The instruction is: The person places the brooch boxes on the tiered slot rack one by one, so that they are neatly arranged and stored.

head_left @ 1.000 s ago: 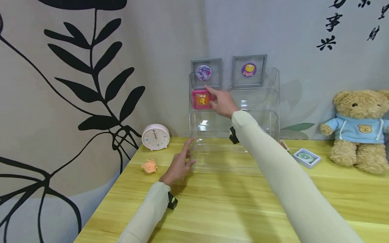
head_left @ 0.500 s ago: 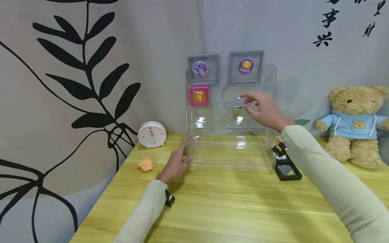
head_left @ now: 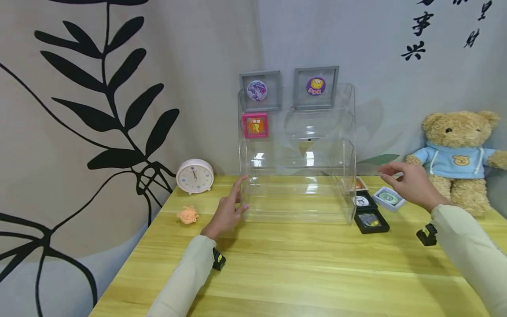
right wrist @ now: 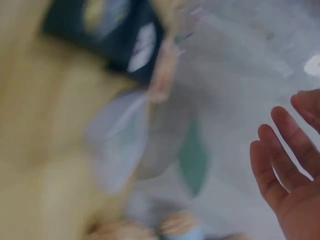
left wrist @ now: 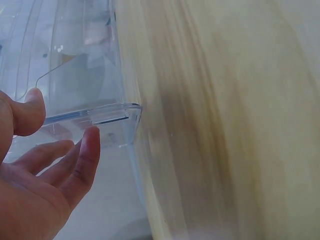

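Note:
A clear acrylic stepped display rack point(head_left: 297, 216) stands on the table. My left hand point(head_left: 223, 215) is at its left side, fingers extended and fingertips right at the clear side panel. In the left wrist view the thumb point(left wrist: 34, 112) overlaps the panel, with the other fingers below its edge. My right hand point(head_left: 413, 185) holds nothing, raised beside the teddy bear with fingers loosely bent. Below and left of it lie a pale lavender frame point(head_left: 389, 199) with a green round badge, black badge frames point(head_left: 371, 221), and a light-coloured frame point(head_left: 359, 184) partly behind the rack.
On the rack are two grey badge frames point(head_left: 260, 105) at the top and a pink frame point(head_left: 255, 126) below. A white clock point(head_left: 195, 176) and a small orange object point(head_left: 188, 215) stand left. The teddy bear point(head_left: 459, 132) sits against the wall at right.
My right hand has left the pink frame and moved right and down, past the rack, to near the bear. The left hand stays at the rack's side. The head view has shifted slightly.

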Demonstrator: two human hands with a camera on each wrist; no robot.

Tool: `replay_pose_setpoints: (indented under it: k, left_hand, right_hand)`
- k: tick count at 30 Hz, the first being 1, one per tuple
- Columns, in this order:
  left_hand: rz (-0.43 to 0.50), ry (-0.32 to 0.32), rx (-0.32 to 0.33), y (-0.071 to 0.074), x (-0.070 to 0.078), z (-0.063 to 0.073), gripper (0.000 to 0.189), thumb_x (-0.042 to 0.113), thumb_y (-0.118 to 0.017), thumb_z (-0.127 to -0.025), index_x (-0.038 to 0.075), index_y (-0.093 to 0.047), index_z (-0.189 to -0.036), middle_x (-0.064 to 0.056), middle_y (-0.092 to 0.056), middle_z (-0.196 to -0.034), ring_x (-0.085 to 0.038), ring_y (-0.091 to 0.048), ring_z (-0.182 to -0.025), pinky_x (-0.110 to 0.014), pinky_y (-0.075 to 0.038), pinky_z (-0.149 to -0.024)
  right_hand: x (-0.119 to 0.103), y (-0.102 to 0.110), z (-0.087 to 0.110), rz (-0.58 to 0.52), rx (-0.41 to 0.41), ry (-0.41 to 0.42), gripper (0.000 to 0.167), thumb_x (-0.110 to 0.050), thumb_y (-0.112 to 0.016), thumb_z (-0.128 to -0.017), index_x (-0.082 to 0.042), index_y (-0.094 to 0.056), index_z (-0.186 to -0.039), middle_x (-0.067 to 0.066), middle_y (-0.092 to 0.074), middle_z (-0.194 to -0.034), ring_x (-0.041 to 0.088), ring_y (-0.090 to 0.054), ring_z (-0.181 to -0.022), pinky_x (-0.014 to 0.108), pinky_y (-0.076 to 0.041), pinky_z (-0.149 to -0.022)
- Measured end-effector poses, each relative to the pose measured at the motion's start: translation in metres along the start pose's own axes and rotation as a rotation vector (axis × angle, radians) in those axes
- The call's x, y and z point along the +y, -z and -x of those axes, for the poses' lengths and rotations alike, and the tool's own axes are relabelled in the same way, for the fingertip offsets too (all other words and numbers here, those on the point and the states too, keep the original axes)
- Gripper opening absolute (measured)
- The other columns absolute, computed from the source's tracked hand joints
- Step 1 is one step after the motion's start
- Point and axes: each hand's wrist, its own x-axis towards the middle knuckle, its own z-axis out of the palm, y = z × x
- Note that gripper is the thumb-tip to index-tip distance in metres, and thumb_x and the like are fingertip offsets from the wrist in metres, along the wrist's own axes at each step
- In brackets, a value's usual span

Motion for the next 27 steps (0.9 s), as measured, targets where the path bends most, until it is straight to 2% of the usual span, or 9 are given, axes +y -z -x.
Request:
replay_pose_setpoints:
  k: [2, 4, 7, 10, 13, 20, 27]
  left_hand:
    - [0.004, 0.004, -0.001, 0.001, 0.000, 0.001, 0.092, 0.000, -0.062, -0.096, 0.055, -0.015, -0.153, -0.030, -0.048, -0.149, -0.044, -0.060, -0.127, -0.055, -0.058, -0.097]
    - [0.004, 0.003, -0.004, 0.001, 0.001, 0.001, 0.092, 0.000, -0.062, -0.096, 0.054, -0.015, -0.154, -0.030, -0.047, -0.150, -0.044, -0.059, -0.128, -0.055, -0.058, -0.098]
    - [0.006, 0.002, -0.006, 0.001, 0.001, 0.001, 0.093, 0.000, -0.062, -0.096, 0.055, -0.015, -0.154, -0.028, -0.046, -0.151, -0.043, -0.058, -0.130, -0.054, -0.057, -0.098]
    - [0.006, 0.007, -0.001, 0.001, 0.001, 0.000, 0.093, 0.000, -0.062, -0.096, 0.055, -0.014, -0.154, -0.026, -0.047, -0.151, -0.042, -0.059, -0.129, -0.053, -0.058, -0.098]
    - [0.012, 0.007, -0.001, 0.000, 0.001, 0.000, 0.093, -0.001, -0.062, -0.095, 0.054, -0.015, -0.154, -0.027, -0.047, -0.151, -0.043, -0.060, -0.128, -0.053, -0.058, -0.097]
    - [0.007, 0.024, -0.010, -0.002, 0.000, 0.000, 0.094, 0.000, -0.062, -0.096, 0.059, -0.013, -0.152, -0.025, -0.046, -0.152, -0.041, -0.059, -0.129, -0.051, -0.059, -0.096]
    - [-0.005, 0.014, 0.010, -0.001, 0.002, 0.001, 0.093, 0.000, -0.062, -0.096, 0.057, -0.015, -0.152, -0.028, -0.047, -0.150, -0.042, -0.060, -0.128, -0.051, -0.060, -0.095]
  right_hand:
    - [0.016, -0.006, 0.006, 0.005, -0.049, -0.055, 0.025, -0.017, -0.062, -0.099, -0.001, -0.069, -0.117, 0.025, -0.072, -0.106, 0.026, -0.070, -0.088, 0.041, -0.062, -0.069]
    - [0.030, -0.012, 0.011, 0.022, -0.116, -0.118, 0.035, -0.023, -0.062, -0.100, 0.002, -0.064, -0.124, 0.032, -0.068, -0.114, 0.048, -0.065, -0.100, 0.056, -0.059, -0.075]
    - [0.045, -0.017, 0.015, 0.048, -0.230, -0.204, 0.055, -0.034, -0.059, -0.101, 0.007, -0.051, -0.137, 0.041, -0.058, -0.126, 0.058, -0.055, -0.112, 0.066, -0.053, -0.082]
    - [0.057, -0.022, 0.017, 0.070, -0.297, -0.246, 0.068, -0.041, -0.058, -0.101, 0.011, -0.042, -0.142, 0.045, -0.052, -0.131, 0.062, -0.052, -0.114, 0.068, -0.051, -0.084]
    - [0.066, -0.027, 0.020, 0.088, -0.325, -0.263, 0.075, -0.044, -0.060, -0.098, 0.014, -0.040, -0.141, 0.046, -0.053, -0.128, 0.062, -0.054, -0.110, 0.067, -0.052, -0.083]
    - [0.083, -0.035, 0.027, 0.087, -0.330, -0.331, 0.079, -0.047, -0.062, -0.096, 0.016, -0.040, -0.138, 0.048, -0.051, -0.125, 0.061, -0.054, -0.107, 0.063, -0.053, -0.079]
    - [0.083, -0.037, 0.025, 0.064, -0.330, -0.369, 0.083, -0.048, -0.064, -0.095, 0.017, -0.036, -0.140, 0.048, -0.049, -0.126, 0.057, -0.057, -0.103, 0.059, -0.054, -0.076]
